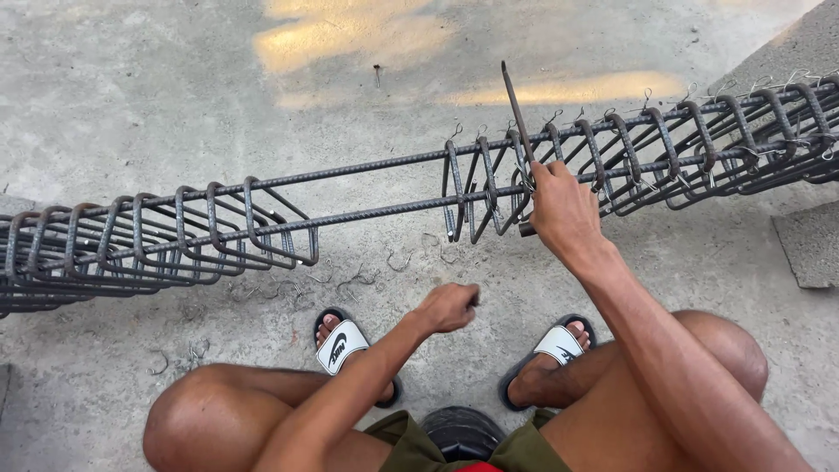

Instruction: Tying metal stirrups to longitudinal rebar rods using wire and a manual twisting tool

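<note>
A long rusty rebar cage (367, 188) made of straight bars and square stirrups lies across the concrete floor in front of me. My right hand (564, 210) grips a thin metal hook tool (516, 109) whose shaft sticks up above the cage, its tip at a stirrup near the top bar. My left hand (447, 306) hovers lower, closed into a fist over the floor; a small dark bit shows at its fingers, and what it is I cannot tell. I squat with both knees in view.
Short bent tie wires (354, 280) lie scattered on the floor under the cage. My feet wear black and white slide sandals (343, 345). A concrete slab edge (808, 245) sits at the right. Twisted wire ends stick up along the cage's right part.
</note>
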